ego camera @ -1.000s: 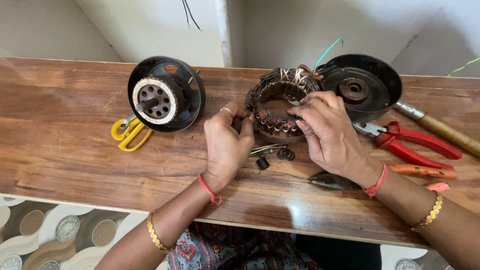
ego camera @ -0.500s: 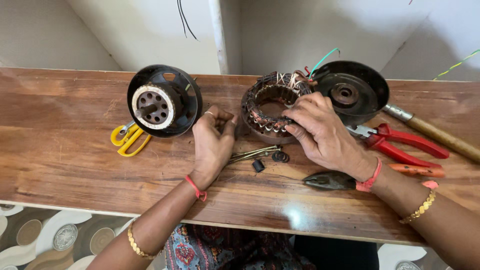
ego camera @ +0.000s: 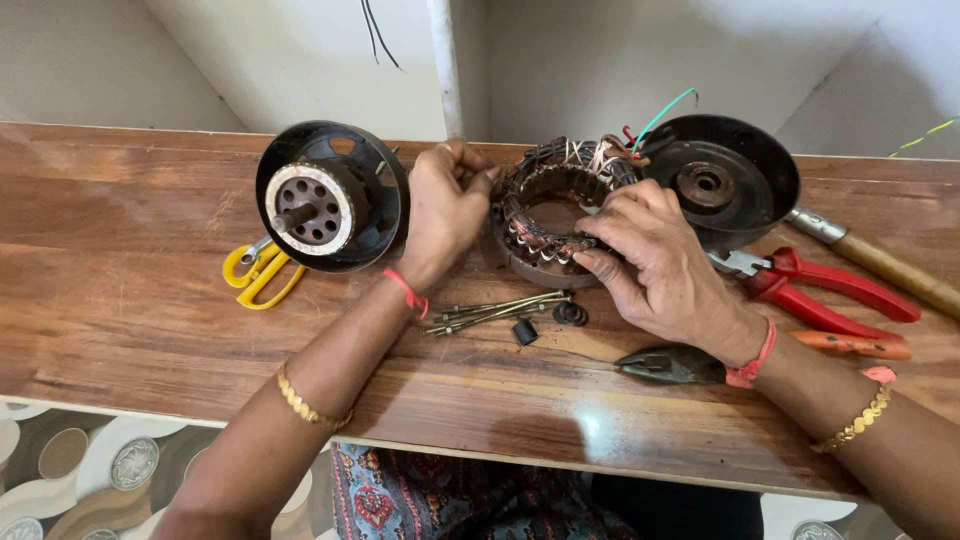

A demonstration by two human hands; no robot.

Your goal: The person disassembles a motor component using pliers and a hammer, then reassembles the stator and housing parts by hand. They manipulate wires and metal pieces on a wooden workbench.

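Observation:
A round motor stator (ego camera: 556, 205) with copper windings and loose coloured wires lies tilted on the wooden table (ego camera: 120, 300). My left hand (ego camera: 445, 213) grips its left rim with closed fingers. On the stator's right and front rim rests my right hand (ego camera: 655, 265), its fingers pressing on the windings. Just in front of the stator lie several long bolts (ego camera: 495, 311), a small black washer (ego camera: 571, 313) and a small black cap (ego camera: 525, 331).
A black rotor housing with a shaft (ego camera: 330, 195) stands left of my left hand, yellow scissors (ego camera: 258, 272) below it. A black motor cover (ego camera: 722, 178) sits behind my right hand. Red pliers (ego camera: 825, 292), dark pliers (ego camera: 668, 365) and a wooden-handled tool (ego camera: 885, 262) lie at right.
My left hand moved up from the stator's front to its upper left rim. The camera view shifted slightly closer; my right hand stays on the stator.

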